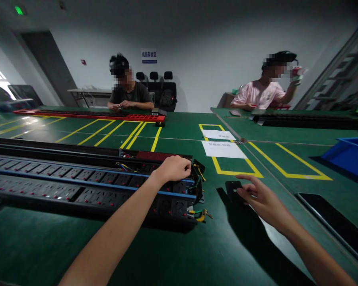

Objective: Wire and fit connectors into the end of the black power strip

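Several long black power strips lie side by side on the green table, with rows of sockets, small red parts and blue edges. My left hand lies over their right end, its fingers curled down around the end of a rear strip; the fingertips are partly hidden. Yellow and green wires stick out of the open front end. To the right, my right hand pinches a small flat black plate with light spots, between thumb and fingers, just above the table.
White paper sheets lie inside yellow tape outlines. A dark flat tablet-like object and a blue bin are at the right. Across the table, two people sit near a long red rack and black strips.
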`<state>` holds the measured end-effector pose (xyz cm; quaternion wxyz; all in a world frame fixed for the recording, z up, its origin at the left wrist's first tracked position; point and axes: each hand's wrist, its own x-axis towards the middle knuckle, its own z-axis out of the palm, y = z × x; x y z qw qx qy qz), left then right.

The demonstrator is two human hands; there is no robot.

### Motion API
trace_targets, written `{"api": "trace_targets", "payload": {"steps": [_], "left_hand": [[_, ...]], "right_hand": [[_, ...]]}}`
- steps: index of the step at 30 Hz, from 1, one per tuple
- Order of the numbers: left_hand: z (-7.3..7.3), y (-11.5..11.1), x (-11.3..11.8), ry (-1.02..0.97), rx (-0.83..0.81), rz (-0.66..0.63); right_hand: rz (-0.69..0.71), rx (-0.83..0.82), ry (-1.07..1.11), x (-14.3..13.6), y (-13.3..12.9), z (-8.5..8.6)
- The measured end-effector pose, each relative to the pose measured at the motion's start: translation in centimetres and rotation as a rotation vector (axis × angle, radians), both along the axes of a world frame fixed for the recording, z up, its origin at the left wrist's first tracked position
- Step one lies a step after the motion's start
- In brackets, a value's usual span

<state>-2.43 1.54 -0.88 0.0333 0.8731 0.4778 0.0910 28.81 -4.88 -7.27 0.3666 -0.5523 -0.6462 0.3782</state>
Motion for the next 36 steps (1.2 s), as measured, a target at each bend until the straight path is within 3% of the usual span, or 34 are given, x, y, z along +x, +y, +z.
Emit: {"api": "trace_targets", "payload": {"steps": [4,8,16,19,21,23,28,30,32,36], "left_hand": [[0.0,0.1,-0.1,-0.019,-0.008,0.001],[0.0,0.3,-0.1,-0.021,-0.018,-0.004],[0.0,0.5,-0.1,-0.025,-0.023,-0.004],[0.0,0.6,-0.1,-0.033,-0.017,-0.001],[-0.1,0.6,-0.2,-0.025,-0.016,0.011],[-0.1,0.6,-0.2,-0.020,-0.019,0.016],[0.0,0.5,-0.2,-0.022,-0.012,0.025],[0.1,0.4,-0.2,-0.025,-0.013,0.033],[0.2,0.3,-0.2,-0.027,-0.018,0.040],[0.4,0.2,-0.2,-0.019,-0.022,0.013]], "right_hand": [[-0.013,-0.144,-0.004,0.3,0.4,0.5],[0.066,-0.244,-0.095,0.7,0.4,1.0],[0.083,-0.067,-0.444,2.6,0.9,0.2],[0.089,-0.030,-0.494,2.8,1.0,0.6],[0.077,-0.016,-0.503,1.8,0.4,1.6],[0.077,0.101,-0.526,-0.4,-0.6,3.1],[0.395,0.323,-0.498,-7.6,-2.5,6.4],[0.437,0.380,-0.544,-9.3,-2.3,6.6],[0.386,0.402,-0.534,-9.7,-1.8,6.1],[0.247,0.357,-0.417,-7.7,-0.7,4.6]]}}
